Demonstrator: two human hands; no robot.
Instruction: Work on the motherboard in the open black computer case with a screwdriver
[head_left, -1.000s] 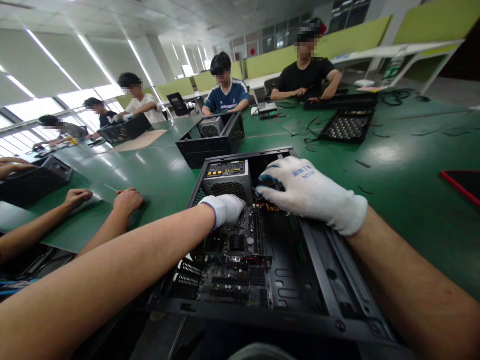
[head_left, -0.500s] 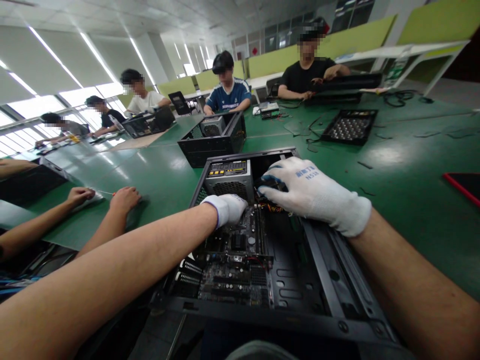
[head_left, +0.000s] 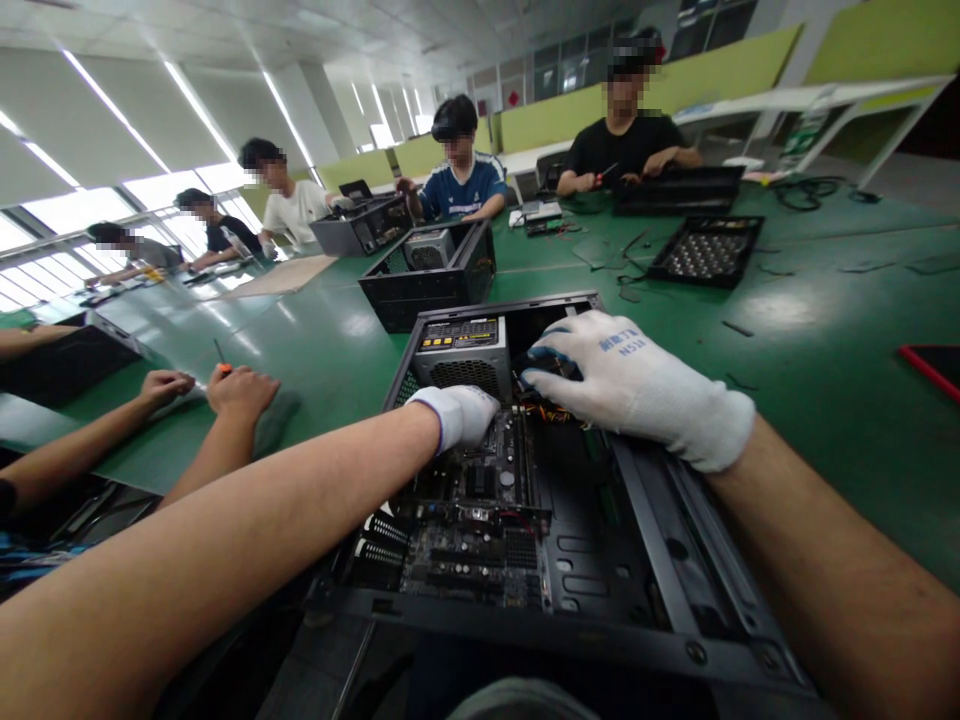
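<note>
A computer case (head_left: 495, 615) lies open before a worker at a green table (head_left: 825, 330). The gloved left hand (head_left: 465, 416) reaches to the motherboard (head_left: 480, 485) beside the power supply (head_left: 471, 345), its fingertips hidden; the gloved right hand (head_left: 600, 365) curls above colored wires (head_left: 551, 412). Whether either grips anything cannot be told. Co-workers sit across the table.

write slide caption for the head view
Gloved left hand and right hand reach into an open computer case, near its power supply and motherboard.
</note>
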